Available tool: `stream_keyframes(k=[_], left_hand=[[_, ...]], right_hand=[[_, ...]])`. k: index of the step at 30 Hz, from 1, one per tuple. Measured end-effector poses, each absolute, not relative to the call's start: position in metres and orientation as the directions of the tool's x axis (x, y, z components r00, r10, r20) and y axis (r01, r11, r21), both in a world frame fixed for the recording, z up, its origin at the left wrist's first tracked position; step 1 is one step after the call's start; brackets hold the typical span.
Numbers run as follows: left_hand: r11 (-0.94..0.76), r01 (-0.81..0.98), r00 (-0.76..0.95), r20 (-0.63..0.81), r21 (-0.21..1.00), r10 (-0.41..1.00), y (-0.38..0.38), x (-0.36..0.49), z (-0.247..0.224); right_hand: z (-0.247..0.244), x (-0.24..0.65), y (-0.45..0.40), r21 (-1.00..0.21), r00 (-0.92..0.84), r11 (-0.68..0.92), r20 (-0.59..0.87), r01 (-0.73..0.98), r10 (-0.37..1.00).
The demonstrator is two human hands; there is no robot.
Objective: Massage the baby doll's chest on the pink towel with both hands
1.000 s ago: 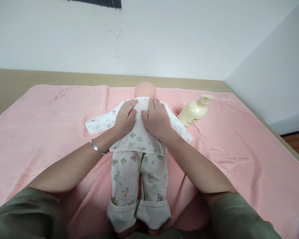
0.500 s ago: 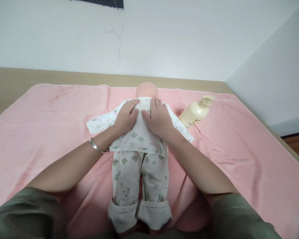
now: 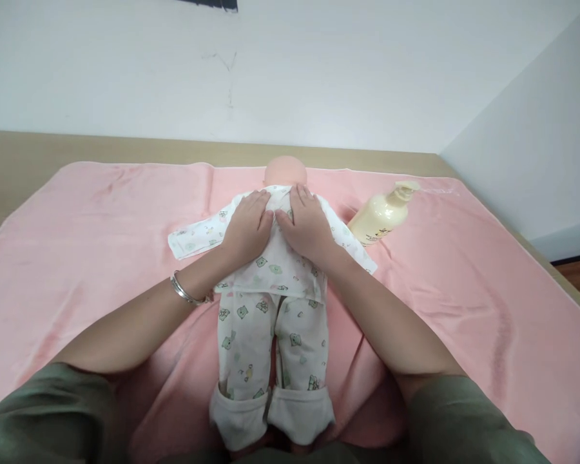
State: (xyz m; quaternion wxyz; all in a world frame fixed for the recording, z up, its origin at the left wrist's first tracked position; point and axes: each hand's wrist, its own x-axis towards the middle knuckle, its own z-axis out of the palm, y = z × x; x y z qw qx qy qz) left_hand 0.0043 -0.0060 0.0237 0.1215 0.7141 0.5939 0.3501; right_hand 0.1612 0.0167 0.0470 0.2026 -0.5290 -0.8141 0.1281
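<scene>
A baby doll lies with its head away from me, dressed in a white printed top and matching trousers with turned-up cuffs. Flat on the left side of the top's upper part rests my left hand, fingers stretched out. My right hand lies likewise on the right side, its thumb pointing toward the left thumb with a small gap between. Neither hand grips anything. The doll's sleeves spread out to both sides, and its face is not visible.
Beneath the doll is a pink blanket on a wooden surface. A cream pump bottle leans beside the doll's right-hand sleeve. A white wall rises behind, and another wall stands at the right.
Both hands stay on the doll's top with only a slight shift; the left fingers have drawn closer together. The view has tilted a little.
</scene>
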Motion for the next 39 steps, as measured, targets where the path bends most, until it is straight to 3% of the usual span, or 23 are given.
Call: stream_keyframes(k=[6, 19, 39], left_hand=[[-0.203, 0.72, 0.056, 0.237, 0.663, 0.97, 0.002, -0.006, 0.031], [-0.242, 0.715, 0.048, 0.299, 0.656, 0.953, 0.005, -0.007, 0.023], [-0.212, 0.731, 0.038, 0.272, 0.649, 0.961, 0.004, -0.005, 0.025]], right_hand=[[0.045, 0.159, 0.014, -0.402, -0.359, 0.408, 0.194, 0.82, 0.913], [0.043, 0.158, 0.015, -0.412, -0.357, 0.418, 0.22, 0.81, 0.908], [0.044, 0.158, 0.014, -0.406, -0.349, 0.41, 0.219, 0.816, 0.911]])
